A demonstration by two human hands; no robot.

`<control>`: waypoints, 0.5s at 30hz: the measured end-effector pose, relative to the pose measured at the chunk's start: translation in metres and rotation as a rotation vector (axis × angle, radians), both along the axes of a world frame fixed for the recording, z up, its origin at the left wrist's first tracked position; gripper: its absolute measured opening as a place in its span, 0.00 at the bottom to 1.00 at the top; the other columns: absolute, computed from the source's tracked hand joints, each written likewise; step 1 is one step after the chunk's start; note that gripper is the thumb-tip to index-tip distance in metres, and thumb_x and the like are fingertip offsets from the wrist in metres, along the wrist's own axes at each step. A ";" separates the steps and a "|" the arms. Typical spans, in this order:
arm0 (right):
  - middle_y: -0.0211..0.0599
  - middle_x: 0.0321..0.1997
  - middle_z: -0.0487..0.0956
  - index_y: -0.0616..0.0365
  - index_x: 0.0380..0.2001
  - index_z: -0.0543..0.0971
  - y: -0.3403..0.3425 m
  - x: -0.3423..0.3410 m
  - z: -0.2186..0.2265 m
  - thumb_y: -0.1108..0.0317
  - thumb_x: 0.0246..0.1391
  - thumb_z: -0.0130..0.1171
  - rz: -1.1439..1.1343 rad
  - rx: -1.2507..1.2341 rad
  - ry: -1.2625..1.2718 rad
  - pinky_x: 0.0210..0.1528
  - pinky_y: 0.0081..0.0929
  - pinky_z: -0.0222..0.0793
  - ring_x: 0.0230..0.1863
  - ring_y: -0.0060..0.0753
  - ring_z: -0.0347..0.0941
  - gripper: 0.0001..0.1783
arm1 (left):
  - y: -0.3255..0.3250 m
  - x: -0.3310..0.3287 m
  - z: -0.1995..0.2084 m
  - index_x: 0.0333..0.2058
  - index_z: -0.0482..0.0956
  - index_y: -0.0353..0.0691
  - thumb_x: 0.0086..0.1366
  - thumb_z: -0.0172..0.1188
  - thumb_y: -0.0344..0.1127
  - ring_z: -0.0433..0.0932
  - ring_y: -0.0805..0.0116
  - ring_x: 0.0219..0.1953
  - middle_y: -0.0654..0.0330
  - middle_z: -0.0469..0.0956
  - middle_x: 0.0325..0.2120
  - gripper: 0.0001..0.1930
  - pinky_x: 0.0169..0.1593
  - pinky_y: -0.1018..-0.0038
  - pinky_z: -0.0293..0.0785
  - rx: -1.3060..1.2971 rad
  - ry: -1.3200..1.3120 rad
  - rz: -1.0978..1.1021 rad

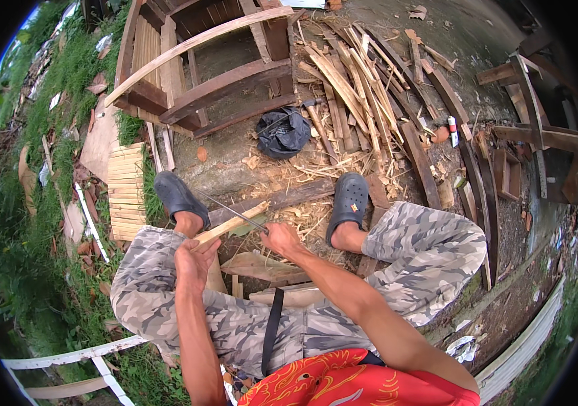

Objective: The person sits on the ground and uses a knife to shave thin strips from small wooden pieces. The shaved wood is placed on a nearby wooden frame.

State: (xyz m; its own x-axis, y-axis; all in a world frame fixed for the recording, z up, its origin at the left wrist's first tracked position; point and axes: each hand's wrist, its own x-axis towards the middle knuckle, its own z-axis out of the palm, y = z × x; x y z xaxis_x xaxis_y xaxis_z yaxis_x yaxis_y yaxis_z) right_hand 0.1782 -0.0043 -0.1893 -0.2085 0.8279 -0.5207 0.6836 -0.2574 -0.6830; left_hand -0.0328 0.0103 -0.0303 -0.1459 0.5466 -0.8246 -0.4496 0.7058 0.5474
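A pale strip of split wood or bamboo (237, 220) slants up and to the right between my shins. Its lower end rests in my left hand (193, 262), whose fingers are closed round it. My right hand (282, 239) grips a long, thin, dark-bladed knife (228, 208); its handle is mostly hidden in the fist. The blade points up and left and crosses the strip. Beneath both lies a dark wooden plank (295, 194) on the ground between my clogs, with shavings (302, 220) about it.
Ahead stands a wooden frame (228, 88), beside a black plastic bag (284, 132) and a hammer (320, 128). Split strips (363, 88) lie heaped at the far right, near a white tube (452, 131). Cut slats (126, 193) are laid side by side at the left.
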 end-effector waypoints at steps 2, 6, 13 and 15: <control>0.59 0.27 0.80 0.63 0.35 0.81 -0.001 0.001 0.005 0.56 0.55 0.56 0.080 0.034 0.073 0.41 0.51 0.76 0.35 0.62 0.79 0.18 | -0.003 -0.001 0.000 0.53 0.59 0.24 0.65 0.40 0.36 0.72 0.44 0.59 0.31 0.70 0.55 0.22 0.65 0.61 0.61 0.009 -0.008 -0.016; 0.58 0.27 0.81 0.62 0.36 0.81 -0.005 0.012 -0.006 0.56 0.56 0.54 0.016 -0.081 -0.021 0.42 0.51 0.76 0.36 0.62 0.80 0.19 | -0.005 0.003 0.003 0.55 0.59 0.18 0.64 0.39 0.37 0.73 0.43 0.58 0.30 0.69 0.55 0.27 0.64 0.59 0.65 0.007 0.024 -0.023; 0.60 0.35 0.82 0.61 0.37 0.82 -0.016 0.019 -0.031 0.56 0.58 0.53 0.003 -0.044 0.015 0.44 0.50 0.76 0.40 0.60 0.80 0.18 | -0.005 -0.002 0.002 0.50 0.61 0.25 0.65 0.40 0.35 0.72 0.43 0.59 0.29 0.68 0.56 0.20 0.65 0.60 0.63 0.000 -0.029 -0.025; 0.59 0.35 0.82 0.61 0.36 0.82 -0.019 0.025 -0.036 0.56 0.57 0.54 -0.028 -0.033 0.066 0.45 0.50 0.76 0.40 0.60 0.80 0.18 | -0.004 -0.003 0.001 0.51 0.61 0.24 0.65 0.40 0.35 0.72 0.43 0.59 0.29 0.68 0.56 0.21 0.65 0.61 0.63 0.006 -0.046 -0.025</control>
State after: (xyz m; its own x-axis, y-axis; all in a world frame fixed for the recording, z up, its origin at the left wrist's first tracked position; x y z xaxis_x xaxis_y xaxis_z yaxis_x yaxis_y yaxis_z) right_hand 0.2037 -0.0233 -0.2255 -0.2205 0.8166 -0.5335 0.6293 -0.2988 -0.7175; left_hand -0.0354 0.0061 -0.0295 -0.0936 0.5544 -0.8269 -0.4566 0.7142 0.5306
